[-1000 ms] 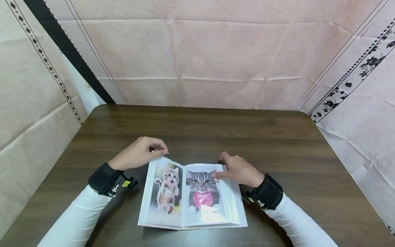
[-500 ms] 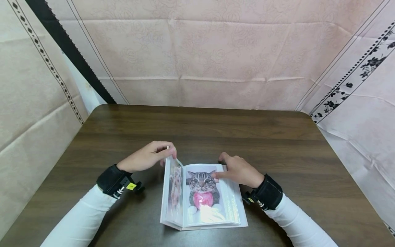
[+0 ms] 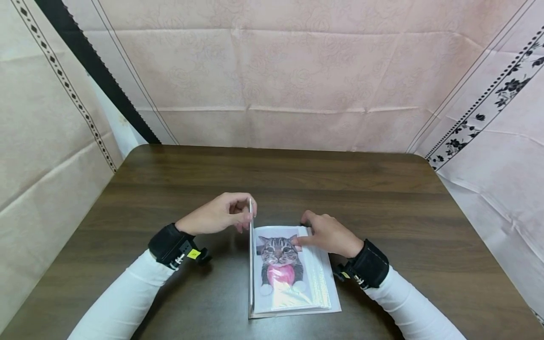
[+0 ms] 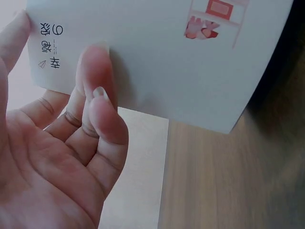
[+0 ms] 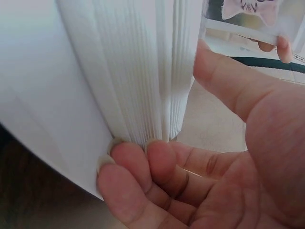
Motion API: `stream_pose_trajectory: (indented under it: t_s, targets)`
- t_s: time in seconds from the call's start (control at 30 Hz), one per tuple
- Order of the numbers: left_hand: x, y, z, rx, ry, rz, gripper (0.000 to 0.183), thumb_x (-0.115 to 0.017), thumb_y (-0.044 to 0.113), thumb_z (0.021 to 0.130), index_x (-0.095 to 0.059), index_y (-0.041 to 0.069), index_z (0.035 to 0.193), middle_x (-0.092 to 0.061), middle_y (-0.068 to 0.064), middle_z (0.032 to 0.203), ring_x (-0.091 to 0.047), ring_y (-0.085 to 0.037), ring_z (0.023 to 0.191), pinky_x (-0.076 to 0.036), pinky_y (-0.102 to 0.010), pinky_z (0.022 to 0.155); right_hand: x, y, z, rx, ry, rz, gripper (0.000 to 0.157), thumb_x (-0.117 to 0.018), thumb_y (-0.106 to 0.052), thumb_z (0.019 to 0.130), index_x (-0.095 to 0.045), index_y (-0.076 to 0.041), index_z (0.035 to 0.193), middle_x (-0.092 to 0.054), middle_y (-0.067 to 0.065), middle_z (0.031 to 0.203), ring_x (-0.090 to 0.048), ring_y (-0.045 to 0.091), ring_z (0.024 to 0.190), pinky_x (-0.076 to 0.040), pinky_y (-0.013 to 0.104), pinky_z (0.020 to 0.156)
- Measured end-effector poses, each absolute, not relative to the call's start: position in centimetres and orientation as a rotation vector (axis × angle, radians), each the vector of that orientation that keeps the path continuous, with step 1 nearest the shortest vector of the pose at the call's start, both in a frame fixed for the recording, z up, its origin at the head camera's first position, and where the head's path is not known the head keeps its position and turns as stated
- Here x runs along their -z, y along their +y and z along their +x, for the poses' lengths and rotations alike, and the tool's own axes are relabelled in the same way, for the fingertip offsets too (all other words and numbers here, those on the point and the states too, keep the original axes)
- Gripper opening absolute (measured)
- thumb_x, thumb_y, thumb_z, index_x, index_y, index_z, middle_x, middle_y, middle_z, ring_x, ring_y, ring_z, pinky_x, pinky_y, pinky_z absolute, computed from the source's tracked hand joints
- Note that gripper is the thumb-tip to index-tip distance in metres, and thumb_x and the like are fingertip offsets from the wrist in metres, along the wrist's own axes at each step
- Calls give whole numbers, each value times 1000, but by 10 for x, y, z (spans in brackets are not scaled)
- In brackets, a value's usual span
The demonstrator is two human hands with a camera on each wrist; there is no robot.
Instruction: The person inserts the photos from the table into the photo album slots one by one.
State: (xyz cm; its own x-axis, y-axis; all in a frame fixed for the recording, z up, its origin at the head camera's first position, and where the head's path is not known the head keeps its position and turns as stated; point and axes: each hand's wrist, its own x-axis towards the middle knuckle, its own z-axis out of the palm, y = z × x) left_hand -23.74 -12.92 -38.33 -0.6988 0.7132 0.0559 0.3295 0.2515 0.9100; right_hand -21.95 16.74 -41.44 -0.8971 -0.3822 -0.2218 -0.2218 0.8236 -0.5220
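A photo album [image 3: 318, 269] lies open in front of me, its right-hand page showing a photo of a grey tabby cat [image 3: 279, 257] with a pink heart. The left cover [image 3: 251, 278] stands upright, nearly edge-on in the head view. My left hand [image 3: 218, 213] grips this cover near its top corner. The left wrist view shows fingertips on the cover's pale outer face [image 4: 181, 78], printed with characters and a red drawing. My right hand [image 3: 332, 235] holds the right-hand side, thumb on the top page, curled fingers against the stacked page edges [image 5: 138, 71].
The brown wooden table [image 3: 272, 174] extends behind and to both sides of the album. Pale patterned cloth [image 3: 272, 71] hangs beyond its far edge. Each wrist wears a black strap with a camera, over white sleeves.
My left hand has moved to the right, swinging the left cover from leaning open to upright; its kitten photo no longer shows in the head view. The right hand has stayed put.
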Motion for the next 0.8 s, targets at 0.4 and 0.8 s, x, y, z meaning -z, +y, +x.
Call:
stream_pose_trajectory:
  t_s: [0.4,0.8]
  targets:
    - [384,-110,-240,-1332,2304,963,29,-70,38,84,-57,19,102,-49,-6,77,-49,-18,68,-41,-27,60,408,168,-218,798,2722,-590,47,-72,-42,81,-61,-9,113,-58,-1,72,-52,13,60,-42,27,52]
    - [392,-84,-248,-1349,2262,1003,35,-72,41,81,-60,15,103,-39,-5,68,-56,-16,71,-48,-28,67,388,168,-213,1378,2521,-659,42,-40,-41,102,-65,-8,96,-48,5,62,-50,21,58,-41,30,56]
